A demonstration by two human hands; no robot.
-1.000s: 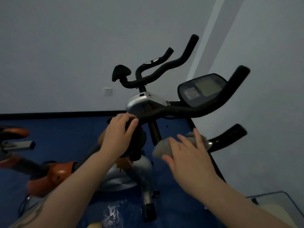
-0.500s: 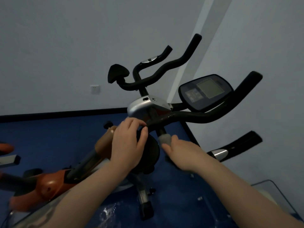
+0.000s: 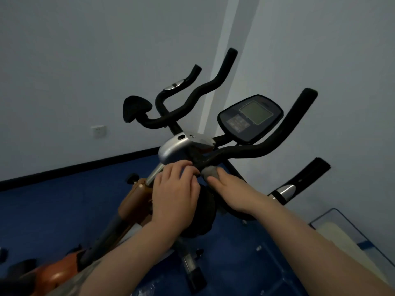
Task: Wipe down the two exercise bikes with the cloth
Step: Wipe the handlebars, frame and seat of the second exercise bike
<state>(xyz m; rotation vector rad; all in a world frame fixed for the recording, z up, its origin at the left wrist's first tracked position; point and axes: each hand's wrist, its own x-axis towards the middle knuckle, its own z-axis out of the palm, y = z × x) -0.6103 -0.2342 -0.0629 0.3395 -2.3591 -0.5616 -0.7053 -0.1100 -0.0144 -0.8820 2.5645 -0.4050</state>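
Cloth (image 3: 210, 171) is sitting bunched and grey in your right hand (image 3: 235, 194), whose fingers are pinching it against the black handlebar (image 3: 252, 151) stem of the near exercise bike (image 3: 177, 147), just below the silver housing. Your left hand (image 3: 175, 199) is lying beside it, fingers curling over the black round knob (image 3: 206, 210) on the stem, fingertips touching the cloth. The bike's console (image 3: 250, 117) is tilting toward you at the right. A second bike (image 3: 53, 274), orange-framed, is lying low at the left on the blue floor (image 3: 64, 199). A wall socket (image 3: 98, 131) is showing behind.
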